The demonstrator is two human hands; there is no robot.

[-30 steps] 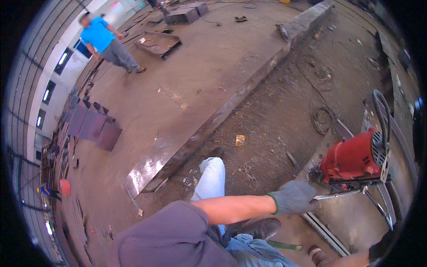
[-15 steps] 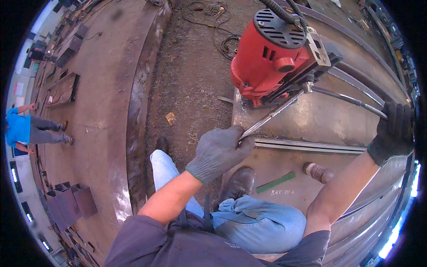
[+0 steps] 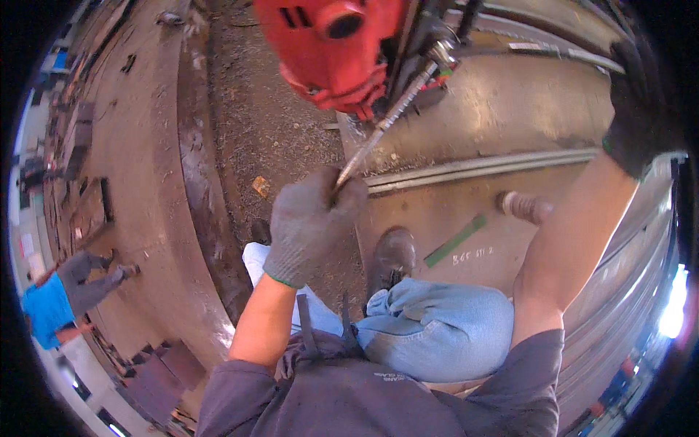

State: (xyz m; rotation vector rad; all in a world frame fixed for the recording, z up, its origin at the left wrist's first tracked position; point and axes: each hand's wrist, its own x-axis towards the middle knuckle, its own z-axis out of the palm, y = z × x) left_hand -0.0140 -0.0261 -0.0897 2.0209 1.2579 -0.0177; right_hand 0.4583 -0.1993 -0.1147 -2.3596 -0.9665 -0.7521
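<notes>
A red drilling machine (image 3: 328,54) with a dark frame stands on steel beams at the top, partly cut off. Two metal feed handles spread out from its hub (image 3: 440,52). My left hand (image 3: 309,218), in a grey knit glove, is closed around the end of the near handle (image 3: 386,120), which slants down to the left. My right hand (image 3: 644,109), in a darker glove, reaches far right and closes on the outer end of the other handle (image 3: 539,49). Its fingers are dim near the picture's rim.
A green strip (image 3: 455,240) and a ribbed brown cylinder (image 3: 526,206) lie on the steel plate (image 3: 480,273) before me, beside my shoe (image 3: 395,255). A person in blue (image 3: 54,306) walks at far left. Dark steel blocks (image 3: 164,375) stand lower left.
The view has shifted, so the machine sits higher and further left. The handles have changed angle about the hub, with both hands still on them. The person in blue appears lower in view.
</notes>
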